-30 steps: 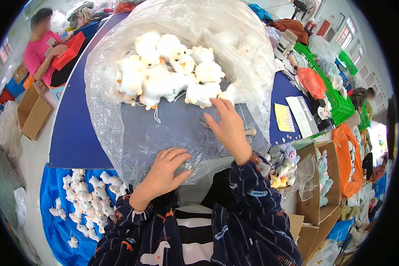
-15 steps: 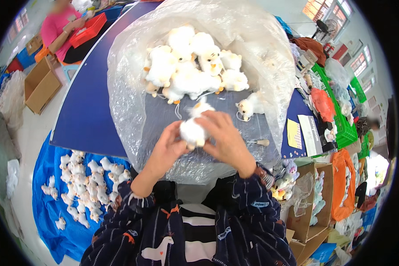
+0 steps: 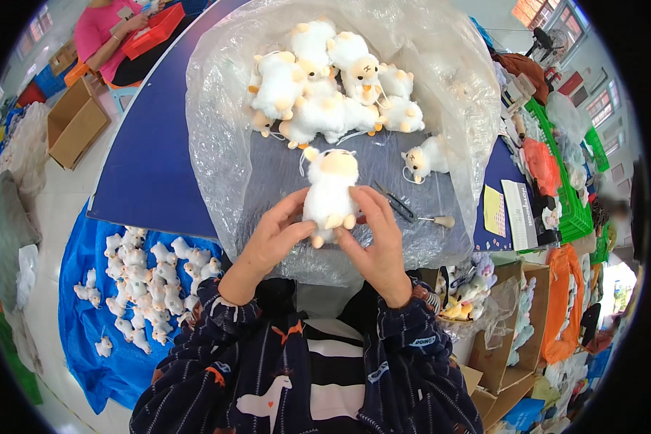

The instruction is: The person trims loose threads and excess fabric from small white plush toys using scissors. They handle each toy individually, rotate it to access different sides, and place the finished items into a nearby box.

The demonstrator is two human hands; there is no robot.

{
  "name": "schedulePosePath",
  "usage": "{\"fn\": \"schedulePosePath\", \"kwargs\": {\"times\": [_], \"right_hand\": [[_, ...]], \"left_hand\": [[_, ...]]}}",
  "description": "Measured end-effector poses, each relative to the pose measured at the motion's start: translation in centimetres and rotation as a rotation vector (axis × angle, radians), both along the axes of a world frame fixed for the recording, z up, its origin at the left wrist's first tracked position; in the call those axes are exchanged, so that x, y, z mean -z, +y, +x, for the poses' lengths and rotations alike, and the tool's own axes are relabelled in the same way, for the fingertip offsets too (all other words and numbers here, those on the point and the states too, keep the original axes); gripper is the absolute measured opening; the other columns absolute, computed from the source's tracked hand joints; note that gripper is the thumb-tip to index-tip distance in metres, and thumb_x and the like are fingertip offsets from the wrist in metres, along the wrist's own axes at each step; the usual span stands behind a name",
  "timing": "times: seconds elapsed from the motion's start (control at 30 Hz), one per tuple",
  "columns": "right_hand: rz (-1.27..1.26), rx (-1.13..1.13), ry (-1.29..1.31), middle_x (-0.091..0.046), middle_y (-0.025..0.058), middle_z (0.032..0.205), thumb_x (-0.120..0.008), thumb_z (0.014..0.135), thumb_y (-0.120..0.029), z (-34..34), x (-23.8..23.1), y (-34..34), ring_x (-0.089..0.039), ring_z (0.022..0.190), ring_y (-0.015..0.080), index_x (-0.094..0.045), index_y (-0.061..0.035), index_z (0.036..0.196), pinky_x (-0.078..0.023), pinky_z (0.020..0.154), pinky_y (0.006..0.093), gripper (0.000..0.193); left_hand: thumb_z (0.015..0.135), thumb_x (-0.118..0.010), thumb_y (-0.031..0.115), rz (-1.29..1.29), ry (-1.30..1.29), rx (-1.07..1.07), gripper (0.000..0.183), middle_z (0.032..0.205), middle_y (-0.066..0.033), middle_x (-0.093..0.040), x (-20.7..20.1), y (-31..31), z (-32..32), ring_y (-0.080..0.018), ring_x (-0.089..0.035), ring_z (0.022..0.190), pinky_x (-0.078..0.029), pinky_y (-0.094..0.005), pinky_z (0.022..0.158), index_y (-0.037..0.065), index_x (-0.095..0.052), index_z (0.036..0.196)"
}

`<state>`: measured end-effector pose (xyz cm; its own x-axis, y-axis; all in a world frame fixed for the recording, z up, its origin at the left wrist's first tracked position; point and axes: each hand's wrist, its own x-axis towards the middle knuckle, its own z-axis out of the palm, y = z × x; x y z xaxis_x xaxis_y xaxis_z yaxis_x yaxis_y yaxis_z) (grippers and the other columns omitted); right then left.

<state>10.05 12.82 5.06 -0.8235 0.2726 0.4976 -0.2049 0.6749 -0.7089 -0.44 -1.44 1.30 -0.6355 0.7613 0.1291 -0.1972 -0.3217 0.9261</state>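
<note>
Between my two hands is a white plush sheep [image 3: 328,189] with cream head patch and feet, its feet toward me and a loop of cord by its head. My left hand [image 3: 278,230] grips its left side, thumb near a foot. My right hand [image 3: 372,235] closes on its right side, fingertips in the fur. Beyond them a heap of similar plush sheep [image 3: 325,116] lies on clear plastic sheeting [image 3: 220,152]. A single plush sheep [image 3: 425,158] rests apart to the right. Dark scissors or snips [image 3: 396,202] and a wooden-handled awl [image 3: 441,220] lie right of my right hand.
The blue table [image 3: 148,170] curves around the plastic. On the floor at left, many small plush toys [image 3: 148,282] lie on a blue sheet [image 3: 79,347]. Cardboard boxes [image 3: 79,123], a green crate [image 3: 571,210] and a seated person in pink [image 3: 100,40] surround the table.
The plush sheep has been turned so its body stands lengthwise between my hands. My right hand has shifted to its right side, exposing the dark tool. The whole view has shifted slightly.
</note>
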Motion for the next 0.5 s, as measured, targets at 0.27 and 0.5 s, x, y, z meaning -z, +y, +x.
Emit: {"fn": "schedulePosePath", "kwargs": {"times": [0.27,0.5], "right_hand": [[0.123,-0.044,0.022,-0.048,0.0135,0.118,-0.069,0.067,-0.005,0.2,0.1,-0.6,-0.052,0.095,0.0293,-0.055,-0.0055,0.106,-0.046,0.076,0.0355,0.041],[0.05,0.0,0.011,-0.049,0.0134,0.115,-0.069,0.071,-0.004,0.1,1.3,-1.2,-0.053,0.096,0.0254,-0.059,-0.0042,0.087,-0.045,0.079,0.0335,0.019]], "left_hand": [[0.084,-0.06,0.018,-0.043,-0.269,-0.068,0.042,0.104,-0.0081,-0.056,0.6,1.1,0.4,-0.0129,-0.056,0.09,-0.047,-0.0255,0.075,-0.002,-0.045,0.118],[0.082,-0.063,0.021,-0.016,-0.216,-0.162,0.047,0.104,-0.0091,-0.056,0.1,1.8,0.8,-0.0134,-0.056,0.09,-0.047,-0.0253,0.075,-0.002,-0.044,0.118]]}}
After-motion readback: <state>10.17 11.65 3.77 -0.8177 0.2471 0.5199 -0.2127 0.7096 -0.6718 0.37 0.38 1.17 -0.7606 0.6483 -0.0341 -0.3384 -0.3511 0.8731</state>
